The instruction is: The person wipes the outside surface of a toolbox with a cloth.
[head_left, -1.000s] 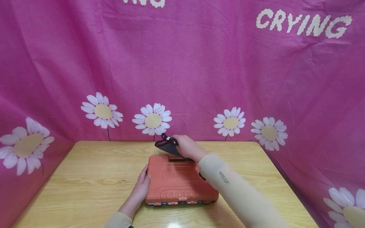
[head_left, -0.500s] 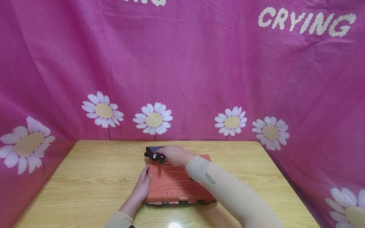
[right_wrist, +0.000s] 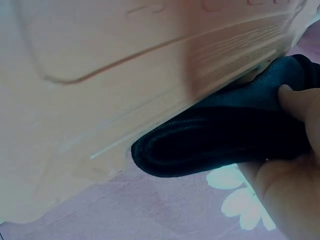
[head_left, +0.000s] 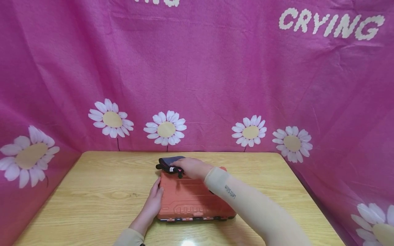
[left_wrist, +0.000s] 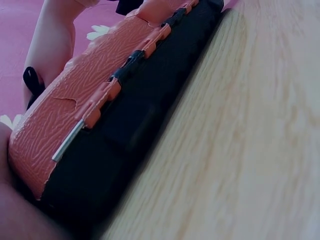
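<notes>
An orange-red tool case [head_left: 187, 196] with a black lower half lies flat on the table. On its left side edge rests my left hand [head_left: 154, 196], fingers lying along the edge. In the left wrist view the case's latched front side [left_wrist: 135, 100] is near, and part of the hand [left_wrist: 20, 215] touches its corner. My right hand [head_left: 194, 168] grips a folded dark grey cloth [head_left: 170, 162] with black edging and a white tag, over the case's far left corner. The right wrist view has the thumb on top of the folded cloth [right_wrist: 220, 135], against the case.
The light wooden table [head_left: 101, 191] extends around the case on all sides. A magenta curtain [head_left: 203, 68] with daisies and white letters hangs behind the table and along both sides. My right forearm crosses over the case's right part.
My right hand has carried the cloth leftward and down from the far middle to the case's far left corner, then shifted slightly right. The left hand has stayed on the case's edge.
</notes>
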Available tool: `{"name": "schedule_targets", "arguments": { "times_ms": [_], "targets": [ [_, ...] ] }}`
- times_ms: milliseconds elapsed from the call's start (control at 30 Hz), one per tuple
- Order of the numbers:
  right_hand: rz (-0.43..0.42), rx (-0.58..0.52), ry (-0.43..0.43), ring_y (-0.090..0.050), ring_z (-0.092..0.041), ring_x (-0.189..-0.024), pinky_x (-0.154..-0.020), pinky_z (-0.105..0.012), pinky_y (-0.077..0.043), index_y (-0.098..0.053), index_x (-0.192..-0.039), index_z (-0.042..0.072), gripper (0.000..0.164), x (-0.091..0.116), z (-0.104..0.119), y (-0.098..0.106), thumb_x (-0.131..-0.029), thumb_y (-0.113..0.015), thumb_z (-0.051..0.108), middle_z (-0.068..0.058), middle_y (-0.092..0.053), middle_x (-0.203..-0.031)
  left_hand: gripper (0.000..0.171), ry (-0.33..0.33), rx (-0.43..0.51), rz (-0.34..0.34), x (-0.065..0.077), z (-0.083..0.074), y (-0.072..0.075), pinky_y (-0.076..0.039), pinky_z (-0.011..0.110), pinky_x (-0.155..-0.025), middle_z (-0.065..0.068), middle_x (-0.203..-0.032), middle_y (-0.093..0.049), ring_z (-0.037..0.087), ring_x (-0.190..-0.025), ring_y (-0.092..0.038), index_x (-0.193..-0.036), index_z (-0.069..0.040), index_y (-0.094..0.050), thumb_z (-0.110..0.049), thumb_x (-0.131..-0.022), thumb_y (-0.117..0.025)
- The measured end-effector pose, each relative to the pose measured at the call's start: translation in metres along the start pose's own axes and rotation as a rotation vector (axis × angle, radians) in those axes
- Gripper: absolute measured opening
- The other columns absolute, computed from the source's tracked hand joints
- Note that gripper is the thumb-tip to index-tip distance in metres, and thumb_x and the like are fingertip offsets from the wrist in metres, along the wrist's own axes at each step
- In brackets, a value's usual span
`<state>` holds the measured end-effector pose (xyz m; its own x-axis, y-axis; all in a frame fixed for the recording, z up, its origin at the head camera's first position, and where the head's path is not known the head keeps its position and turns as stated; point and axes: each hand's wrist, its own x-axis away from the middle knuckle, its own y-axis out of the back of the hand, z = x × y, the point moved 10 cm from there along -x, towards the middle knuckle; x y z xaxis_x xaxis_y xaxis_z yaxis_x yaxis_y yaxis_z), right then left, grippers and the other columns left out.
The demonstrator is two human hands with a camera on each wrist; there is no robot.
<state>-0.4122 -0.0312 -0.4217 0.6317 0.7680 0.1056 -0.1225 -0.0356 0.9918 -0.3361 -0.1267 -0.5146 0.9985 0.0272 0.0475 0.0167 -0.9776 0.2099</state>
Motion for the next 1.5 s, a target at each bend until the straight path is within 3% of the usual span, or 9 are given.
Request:
{"name": "schedule_targets", "arguments": {
  "times_ms": [533,1167,1500],
  "targets": [
    [-0.025,0.026,0.041,-0.064,-0.025,-0.128,-0.112,-0.038,-0.049,-0.058,-0.147,0.012,0.048,0.015,-0.015,0.001,-0.100,-0.066,0.009,-0.010,-0.068,-0.136,0.057,0.024,-0.015,-0.019,0.001,0.000,0.000,-0.014,0.068,-0.124,0.032,-0.166,-0.013,0.052,-0.154,-0.012,-0.164,-0.003,-0.013,-0.020,-0.113,-0.031],
    [0.001,-0.002,-0.030,-0.065,-0.025,-0.127,-0.113,-0.039,-0.049,-0.066,-0.137,0.011,0.039,0.039,-0.041,-0.005,-0.099,-0.066,0.004,-0.008,-0.071,-0.132,0.057,0.053,-0.019,-0.018,0.002,0.005,0.000,-0.011,0.068,-0.124,0.030,-0.168,-0.010,0.052,-0.155,-0.008,-0.165,-0.004,-0.013,-0.021,-0.113,-0.030],
    [-0.032,0.040,0.005,-0.069,-0.027,-0.118,-0.107,-0.041,-0.053,-0.070,-0.131,0.010,0.036,0.046,-0.049,-0.002,-0.096,-0.065,-0.001,-0.010,-0.074,-0.124,0.057,0.062,-0.014,-0.008,0.003,0.004,-0.001,-0.009,0.069,-0.124,0.030,-0.168,-0.009,0.052,-0.155,-0.006,-0.165,-0.005,-0.011,-0.022,-0.113,-0.028]
  ]
}}
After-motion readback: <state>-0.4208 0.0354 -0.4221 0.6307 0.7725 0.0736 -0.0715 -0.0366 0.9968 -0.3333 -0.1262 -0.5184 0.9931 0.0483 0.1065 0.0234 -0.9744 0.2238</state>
